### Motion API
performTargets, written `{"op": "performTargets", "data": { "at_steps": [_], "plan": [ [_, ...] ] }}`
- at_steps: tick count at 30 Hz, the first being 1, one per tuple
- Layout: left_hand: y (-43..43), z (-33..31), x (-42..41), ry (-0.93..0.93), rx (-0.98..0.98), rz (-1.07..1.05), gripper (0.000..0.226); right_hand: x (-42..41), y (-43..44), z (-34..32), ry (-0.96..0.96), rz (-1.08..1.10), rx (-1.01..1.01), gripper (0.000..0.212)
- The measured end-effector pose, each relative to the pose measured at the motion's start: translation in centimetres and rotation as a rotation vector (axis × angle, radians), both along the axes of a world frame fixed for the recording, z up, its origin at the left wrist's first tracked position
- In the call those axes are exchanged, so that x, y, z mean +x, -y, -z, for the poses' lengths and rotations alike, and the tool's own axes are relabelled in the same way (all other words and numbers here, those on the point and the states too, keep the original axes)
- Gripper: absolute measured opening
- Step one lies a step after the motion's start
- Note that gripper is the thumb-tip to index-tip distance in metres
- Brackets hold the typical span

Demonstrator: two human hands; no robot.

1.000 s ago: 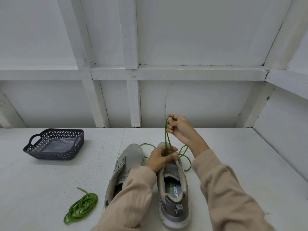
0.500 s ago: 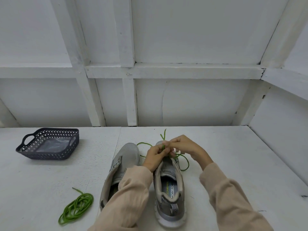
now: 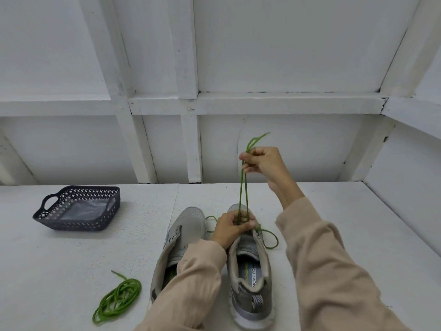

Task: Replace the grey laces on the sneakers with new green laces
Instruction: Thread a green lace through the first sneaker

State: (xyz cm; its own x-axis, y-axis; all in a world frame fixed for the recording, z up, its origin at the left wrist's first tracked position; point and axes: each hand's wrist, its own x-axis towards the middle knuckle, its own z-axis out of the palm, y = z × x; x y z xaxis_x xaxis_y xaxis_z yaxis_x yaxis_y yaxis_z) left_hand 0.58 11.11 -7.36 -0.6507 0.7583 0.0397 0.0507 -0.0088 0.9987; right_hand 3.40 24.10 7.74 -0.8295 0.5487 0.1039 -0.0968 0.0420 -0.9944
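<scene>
Two grey sneakers stand side by side, toes away from me. My left hand [image 3: 232, 228] grips the front of the right sneaker [image 3: 250, 280] where a green lace [image 3: 243, 187] comes out. My right hand [image 3: 261, 163] is raised above the shoe and pinches both strands of that lace, pulled taut upward; the lace ends stick out above the fist. Slack loops of the same lace lie on the table beside the toe. The left sneaker [image 3: 183, 235] has no lace in its eyelets. A second green lace [image 3: 118, 298] lies coiled on the table at the lower left.
A dark perforated plastic basket [image 3: 78, 207] with handles sits at the back left on the white table [image 3: 358, 223]. A white panelled wall rises behind the table, and another white wall closes in the right side.
My right hand has risen from the shoe's toe, drawing the two lace strands up taut. My left hand stays on the front of the right sneaker.
</scene>
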Motion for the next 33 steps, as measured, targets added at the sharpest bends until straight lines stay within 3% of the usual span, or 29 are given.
{"op": "performTargets", "data": {
  "at_steps": [5,7,11,15,20,27,33],
  "plan": [
    [0.0,0.3,-0.2,-0.012,0.011,0.021,0.009,-1.3,-0.3,0.8,-0.003,0.006,-0.047,0.01],
    [0.1,0.3,-0.1,0.008,0.019,0.019,0.009,-1.2,-1.0,2.8,0.176,-0.047,0.002,0.033],
    [-0.1,0.5,-0.2,0.014,0.009,0.016,0.013,0.7,-2.4,5.8,0.738,-0.124,0.411,0.056],
    [-0.2,0.7,-0.4,-0.036,0.002,0.004,0.01,3.2,-1.4,6.6,0.907,-0.36,0.425,0.055],
    [-0.1,0.9,-0.3,-0.008,0.011,0.004,0.01,3.3,0.1,7.9,0.566,-0.201,0.315,0.021],
    [-0.3,0.7,-0.4,0.032,-0.012,-0.004,0.022,2.6,1.0,6.4,0.314,-0.051,0.232,0.016],
    [-0.4,0.9,-0.3,0.02,-0.025,-0.01,0.022,0.2,-0.4,-1.7,-0.034,0.147,0.046,0.01]
  ]
}}
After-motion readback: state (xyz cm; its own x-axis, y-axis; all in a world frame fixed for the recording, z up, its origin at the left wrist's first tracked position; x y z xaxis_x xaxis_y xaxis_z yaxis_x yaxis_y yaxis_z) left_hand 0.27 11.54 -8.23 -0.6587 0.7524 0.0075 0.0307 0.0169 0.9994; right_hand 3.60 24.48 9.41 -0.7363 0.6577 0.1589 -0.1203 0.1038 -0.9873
